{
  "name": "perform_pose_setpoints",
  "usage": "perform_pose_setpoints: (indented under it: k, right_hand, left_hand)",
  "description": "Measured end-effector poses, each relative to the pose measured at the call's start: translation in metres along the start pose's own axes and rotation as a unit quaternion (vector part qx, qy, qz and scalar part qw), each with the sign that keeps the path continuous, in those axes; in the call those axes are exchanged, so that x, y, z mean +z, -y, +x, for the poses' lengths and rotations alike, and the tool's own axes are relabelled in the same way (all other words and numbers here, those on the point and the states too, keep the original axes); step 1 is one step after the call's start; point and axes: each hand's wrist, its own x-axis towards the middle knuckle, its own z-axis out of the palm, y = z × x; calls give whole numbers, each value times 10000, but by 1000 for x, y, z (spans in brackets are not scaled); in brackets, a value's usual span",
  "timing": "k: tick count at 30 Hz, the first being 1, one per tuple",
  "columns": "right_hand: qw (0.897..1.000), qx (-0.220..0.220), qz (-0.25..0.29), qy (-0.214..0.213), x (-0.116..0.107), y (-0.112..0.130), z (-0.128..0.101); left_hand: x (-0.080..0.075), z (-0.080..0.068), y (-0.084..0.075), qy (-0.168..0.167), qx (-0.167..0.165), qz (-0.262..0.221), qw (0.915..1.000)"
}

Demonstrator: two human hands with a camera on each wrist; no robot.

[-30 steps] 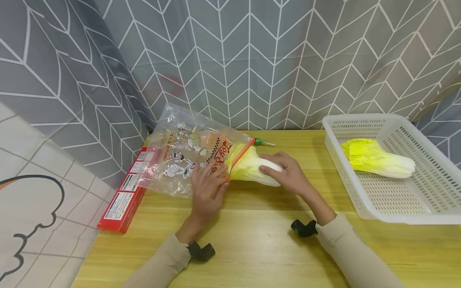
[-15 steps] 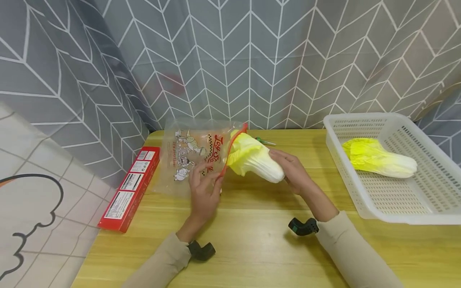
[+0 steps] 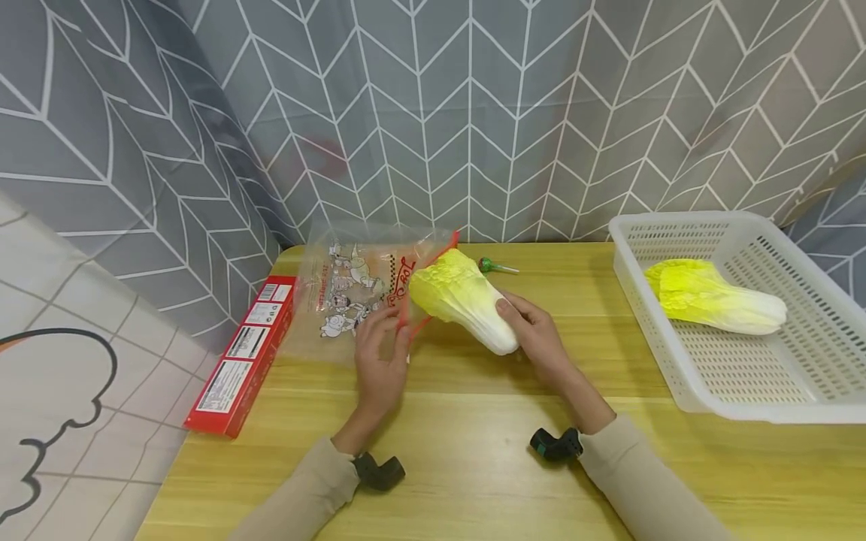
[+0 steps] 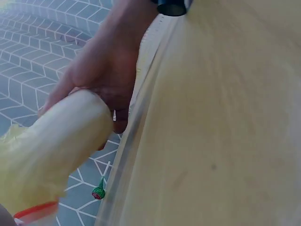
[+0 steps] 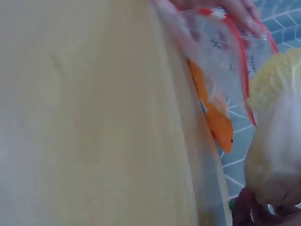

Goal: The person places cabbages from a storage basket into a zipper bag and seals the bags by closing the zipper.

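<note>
A napa cabbage (image 3: 467, 297) with yellow leaves and a white base is in my right hand (image 3: 537, 338), which grips it by the white end. Its leafy end lies in front of the mouth of a clear plastic bag (image 3: 338, 330) printed with cartoon figures and red letters. My left hand (image 3: 380, 364) holds the bag's red-edged opening. In the right wrist view the bag's red edges (image 5: 241, 52) stand apart beside the cabbage (image 5: 277, 127). The left wrist view shows the cabbage (image 4: 66, 132) with the right hand (image 4: 108, 66) around its base.
A white perforated basket (image 3: 683, 379) at right holds another napa cabbage (image 3: 717, 300). A red box (image 3: 243, 353) lies left of the bag. Behind the held cabbage is a green lollipop (image 3: 497, 266). An orange item (image 5: 214, 117) shows by the bag. A patterned curtain (image 3: 433, 113) borders the table.
The cabbage has come out of the bag's mouth, its leafy end now in front of the opening. My right hand has shifted slightly left, and the bag has drawn back to the left.
</note>
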Motion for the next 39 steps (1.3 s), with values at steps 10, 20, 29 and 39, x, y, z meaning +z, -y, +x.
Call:
perform_pose_setpoints:
  k: [10, 20, 29, 39]
  right_hand:
    - [9562, -2200, -1916, -238, 22, -17, -4]
    - [8937, -3002, -3332, 127, 22, -8, -7]
    - [9394, -1877, -2851, -303, 15, 15, -3]
    - [9992, 156, 130, -333, 22, 19, 2]
  left_hand:
    - [-2, 0, -2, -313, -583, -638, 9958]
    - [-2, 2, 2, -396, 54, -495, 9980]
    - [1, 4, 1, 82, 1795, 340, 9831]
    - [4, -2, -1, 327, 604, 357, 9970]
